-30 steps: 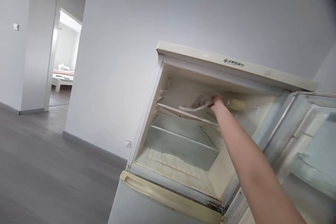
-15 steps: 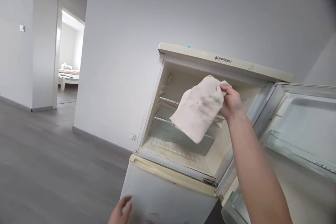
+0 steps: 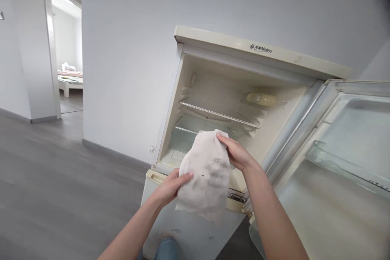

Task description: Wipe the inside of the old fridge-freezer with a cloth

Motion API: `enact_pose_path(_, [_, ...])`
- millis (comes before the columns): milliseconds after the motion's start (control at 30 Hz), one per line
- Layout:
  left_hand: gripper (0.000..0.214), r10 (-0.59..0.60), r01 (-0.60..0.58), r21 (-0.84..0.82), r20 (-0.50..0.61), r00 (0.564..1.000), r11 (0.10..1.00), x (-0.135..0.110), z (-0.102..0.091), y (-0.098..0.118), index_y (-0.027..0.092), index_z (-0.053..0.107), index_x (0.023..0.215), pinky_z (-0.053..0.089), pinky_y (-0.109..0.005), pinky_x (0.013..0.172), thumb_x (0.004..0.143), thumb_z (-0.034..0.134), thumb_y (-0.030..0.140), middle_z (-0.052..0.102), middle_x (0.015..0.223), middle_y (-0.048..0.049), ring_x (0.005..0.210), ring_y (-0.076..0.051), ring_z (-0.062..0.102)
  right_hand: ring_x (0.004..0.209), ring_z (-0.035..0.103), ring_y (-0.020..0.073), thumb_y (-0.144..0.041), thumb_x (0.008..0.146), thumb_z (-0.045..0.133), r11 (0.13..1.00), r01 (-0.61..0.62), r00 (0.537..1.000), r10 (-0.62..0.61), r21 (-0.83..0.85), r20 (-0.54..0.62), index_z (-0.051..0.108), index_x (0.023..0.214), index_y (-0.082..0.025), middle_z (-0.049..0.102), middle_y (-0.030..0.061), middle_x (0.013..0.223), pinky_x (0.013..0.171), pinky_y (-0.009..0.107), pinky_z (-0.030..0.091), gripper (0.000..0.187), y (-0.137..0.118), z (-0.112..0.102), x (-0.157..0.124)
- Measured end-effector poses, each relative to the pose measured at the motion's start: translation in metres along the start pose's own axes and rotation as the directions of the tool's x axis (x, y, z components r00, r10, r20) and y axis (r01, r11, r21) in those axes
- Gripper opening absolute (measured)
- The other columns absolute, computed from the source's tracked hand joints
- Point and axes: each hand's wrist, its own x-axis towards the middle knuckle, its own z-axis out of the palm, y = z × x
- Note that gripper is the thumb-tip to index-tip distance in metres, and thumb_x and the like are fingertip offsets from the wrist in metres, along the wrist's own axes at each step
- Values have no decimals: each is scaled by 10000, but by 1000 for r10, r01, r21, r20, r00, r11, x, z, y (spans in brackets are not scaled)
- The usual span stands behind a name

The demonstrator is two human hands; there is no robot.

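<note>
- Refrigerator [image 3: 213, 227]: cream two-compartment unit standing against the grey wall [image 3: 131, 48]; upper compartment open, lower door shut.
- Upper door [image 3: 344, 150]: swung fully open to the right of the refrigerator, with a clear door rack [image 3: 344, 166] on its inner face.
- Glass shelf [image 3: 219, 111]: seated level inside the upper compartment of the refrigerator; a clear drawer [image 3: 189, 132] sits below it.
- Cloth [image 3: 205, 174]: white, with dark smudges near its middle; held in front of the refrigerator, at the lower edge of the open compartment, hanging down over the lower door.
- Left hand [image 3: 170, 187]: fingers closed on the left edge of the cloth.
- Right hand [image 3: 237, 154]: fingers pinching the upper right corner of the cloth.
- Lamp housing [image 3: 261, 98]: yellowed, fixed to the rear right interior of the refrigerator.
</note>
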Motion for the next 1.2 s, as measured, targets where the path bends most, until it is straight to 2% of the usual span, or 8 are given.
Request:
enact_pose_path(200, [518, -50, 58, 50, -133, 990, 997, -8, 11, 22, 207, 579, 1188, 546, -289, 734, 733, 698, 424, 761, 1013, -41, 872, -209, 706, 829, 674, 222, -516, 802, 623, 986, -73, 996, 80, 152, -44, 691, 948, -219, 733, 41, 893, 698, 316, 532, 338, 58, -8, -2])
enact_pose_path(367, [510, -69, 85, 69, -211, 975, 994, -6, -6, 23, 213, 571, 1139, 547, -297, 725, 703, 726, 429, 750, 1003, -38, 855, -197, 703, 812, 659, 221, -597, 791, 604, 982, -162, 980, 148, 101, 134, 687, 1012, -260, 720, 46, 909, 640, 303, 502, 412, 101, -16, -17])
enact_pose_path(500, [445, -57, 73, 94, -171, 984, 993, 0, -22, 13, 220, 593, 1104, 542, -346, 807, 713, 722, 388, 745, 1037, -36, 900, -211, 688, 921, 644, 219, -458, 773, 692, 998, 64, 979, -59, -22, 197, 638, 1173, -352, 686, 45, 1086, 769, 342, 504, 417, 99, -22, -26])
enact_pose_path(633, [195, 37, -10, 269, -96, 995, 963, 5, -30, 14, 205, 708, 828, 521, -314, 762, 769, 650, 382, 763, 929, -28, 872, -203, 676, 1032, 597, 280, -362, 777, 677, 937, 243, 950, -178, -249, 258, 757, 758, -293, 644, 35, 1180, 875, 395, 469, 108, 93, -28, -27])
enact_pose_path(733, [199, 121, -118, 400, 19, 992, 909, 9, -29, 23, 191, 715, 628, 514, -317, 822, 756, 660, 333, 726, 1123, -66, 1020, -241, 647, 1151, 536, 292, -348, 834, 573, 953, 225, 953, -173, -201, 248, 728, 632, -268, 566, 22, 1305, 911, 397, 452, 266, 96, -31, -26])
enact_pose_path(900, [219, 163, -228, 474, 175, 971, 850, 14, -21, 37, 206, 722, 632, 500, -357, 914, 761, 663, 372, 673, 1234, -92, 1091, -250, 626, 1108, 561, 247, -466, 800, 648, 997, 68, 965, -59, -25, 255, 587, 1239, -345, 533, 70, 1349, 863, 362, 466, 459, 111, -26, -25])
enact_pose_path(1000, [155, 167, -223, 485, 157, 973, 846, 18, -19, 39, 224, 724, 808, 488, -327, 931, 760, 669, 360, 672, 1227, -78, 1153, -237, 594, 894, 601, 201, -374, 675, 785, 979, 52, 955, 9, -198, 296, 679, 981, -268, 669, 21, 975, 776, 302, 463, 340, 118, -23, -21])
enact_pose_path(1200, [360, 101, -16, 470, -155, 983, 882, 45, -55, -1, 256, 537, 1118, 550, -317, 696, 863, 413, 479, 683, 1127, -57, 832, -180, 698, 754, 632, 187, -324, 620, 754, 999, 36, 981, -28, 39, -189, 656, 847, -224, 685, 6, 829, 650, 287, 504, 267, 60, -33, 11])
